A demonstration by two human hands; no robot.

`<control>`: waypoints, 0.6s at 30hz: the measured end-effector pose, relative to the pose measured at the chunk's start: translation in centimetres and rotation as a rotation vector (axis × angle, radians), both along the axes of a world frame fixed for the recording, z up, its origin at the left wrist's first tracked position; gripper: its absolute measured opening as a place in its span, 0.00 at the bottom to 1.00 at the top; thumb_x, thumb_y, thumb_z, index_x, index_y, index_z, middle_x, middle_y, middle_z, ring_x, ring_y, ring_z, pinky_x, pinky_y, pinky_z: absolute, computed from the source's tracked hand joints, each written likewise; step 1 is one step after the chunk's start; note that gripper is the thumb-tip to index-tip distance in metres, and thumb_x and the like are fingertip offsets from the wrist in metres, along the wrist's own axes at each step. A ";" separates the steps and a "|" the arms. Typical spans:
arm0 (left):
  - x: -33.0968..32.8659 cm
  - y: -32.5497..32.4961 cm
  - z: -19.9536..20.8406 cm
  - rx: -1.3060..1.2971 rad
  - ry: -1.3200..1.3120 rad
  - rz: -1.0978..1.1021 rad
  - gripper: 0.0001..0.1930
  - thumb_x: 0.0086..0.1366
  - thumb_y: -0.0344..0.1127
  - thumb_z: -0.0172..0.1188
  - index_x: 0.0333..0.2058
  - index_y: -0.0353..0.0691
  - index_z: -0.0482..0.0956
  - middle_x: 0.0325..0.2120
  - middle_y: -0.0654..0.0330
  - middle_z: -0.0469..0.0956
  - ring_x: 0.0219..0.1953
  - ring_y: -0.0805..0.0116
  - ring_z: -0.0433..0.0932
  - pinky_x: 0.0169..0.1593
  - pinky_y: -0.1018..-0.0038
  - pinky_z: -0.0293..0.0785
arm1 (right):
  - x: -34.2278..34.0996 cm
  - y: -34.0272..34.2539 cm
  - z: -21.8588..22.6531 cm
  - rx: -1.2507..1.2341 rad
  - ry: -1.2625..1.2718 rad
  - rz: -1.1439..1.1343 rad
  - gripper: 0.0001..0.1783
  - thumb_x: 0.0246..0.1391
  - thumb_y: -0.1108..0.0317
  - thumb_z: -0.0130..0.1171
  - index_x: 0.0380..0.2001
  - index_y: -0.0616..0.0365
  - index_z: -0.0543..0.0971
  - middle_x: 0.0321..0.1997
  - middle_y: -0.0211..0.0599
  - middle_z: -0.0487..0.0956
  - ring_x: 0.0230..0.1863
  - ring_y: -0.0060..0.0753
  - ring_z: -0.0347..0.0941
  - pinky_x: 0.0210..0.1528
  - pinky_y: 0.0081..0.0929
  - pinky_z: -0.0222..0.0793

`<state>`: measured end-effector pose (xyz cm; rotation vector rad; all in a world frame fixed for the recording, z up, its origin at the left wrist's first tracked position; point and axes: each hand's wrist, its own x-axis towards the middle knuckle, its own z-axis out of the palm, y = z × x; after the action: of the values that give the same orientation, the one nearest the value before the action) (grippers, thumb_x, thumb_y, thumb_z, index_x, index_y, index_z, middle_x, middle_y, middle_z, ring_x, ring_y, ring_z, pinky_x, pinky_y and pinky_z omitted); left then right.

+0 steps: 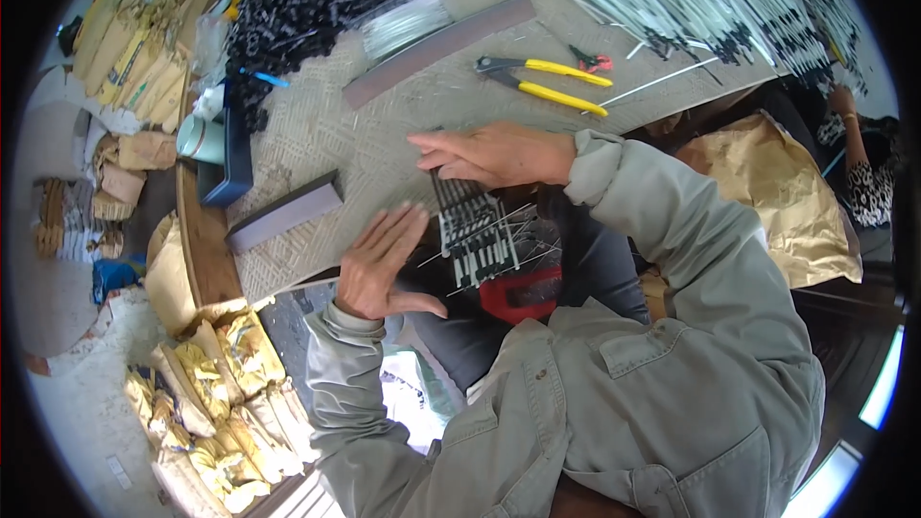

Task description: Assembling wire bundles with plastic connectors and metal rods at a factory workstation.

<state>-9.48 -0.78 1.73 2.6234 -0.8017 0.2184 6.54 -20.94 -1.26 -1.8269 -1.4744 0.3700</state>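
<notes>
The right hand [494,155] is laid across the upper end of a bundle of thin black and white rods [475,230], its fingers stretched almost straight toward the left; whether anything is pinched beneath its palm cannot be told. The left hand [384,261] is held just beside the bundle with its grip fully spread, fingers extended and thumb pointed away from them, and nothing is seen to be held in it. The bundle is placed between the hands, sloping down over the lap past the near edge of the tabletop [321,139]; a few thin rods are left jutting from its sides.

The step in hand is judged to be the gathering or evening of the rods. For that, both sides would need to be met by the palms, and the jutting rods would need to be kept from being bent or dropped over the edge.

Beyond the hands, room for moving is offered on the patterned surface, bounded by a short dark bar [288,213] at the left, a long brown bar [441,51] at the back and yellow-handled cutters [561,99] toward the right. Farther out, the far edge is crowded by a heap of black parts [317,5] and piled white rods with black ends [638,0].
</notes>
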 end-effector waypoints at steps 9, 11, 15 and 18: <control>4.6 -2.1 -1.3 0.231 0.074 -0.145 0.50 0.30 0.51 0.66 0.57 0.42 0.62 0.55 0.59 0.64 0.59 0.62 0.59 0.64 0.62 0.47 | -0.2 0.2 -0.6 0.032 -0.043 0.020 0.30 0.55 0.67 0.47 0.59 0.59 0.52 0.49 0.51 0.71 0.49 0.52 0.67 0.47 0.38 0.65; 4.9 -1.9 -2.0 0.234 0.079 -0.157 0.50 0.29 0.51 0.66 0.56 0.42 0.62 0.55 0.59 0.64 0.59 0.62 0.59 0.64 0.62 0.47 | -0.3 -0.3 -1.1 0.101 -0.145 0.049 0.29 0.55 0.66 0.47 0.58 0.59 0.53 0.48 0.51 0.72 0.49 0.51 0.67 0.47 0.38 0.64; 4.7 -1.7 -1.4 0.193 0.086 -0.140 0.51 0.28 0.48 0.67 0.57 0.40 0.60 0.58 0.58 0.59 0.61 0.62 0.56 0.63 0.64 0.48 | 4.7 1.2 4.3 -0.178 -0.141 0.218 0.17 0.54 0.71 0.45 0.48 0.60 0.65 0.38 0.50 0.75 0.40 0.50 0.72 0.39 0.39 0.67; 4.9 -1.1 -1.6 0.176 0.061 -0.134 0.53 0.30 0.48 0.66 0.58 0.38 0.56 0.60 0.57 0.55 0.62 0.61 0.53 0.63 0.64 0.48 | 11.7 5.1 4.6 -0.081 -0.519 -0.173 0.07 0.49 0.70 0.47 0.32 0.57 0.72 0.29 0.48 0.75 0.32 0.51 0.73 0.34 0.41 0.68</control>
<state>-4.61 -1.86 0.13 2.7090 -1.0130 0.0317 18.28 -15.89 3.38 -2.2058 -1.6326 -0.1475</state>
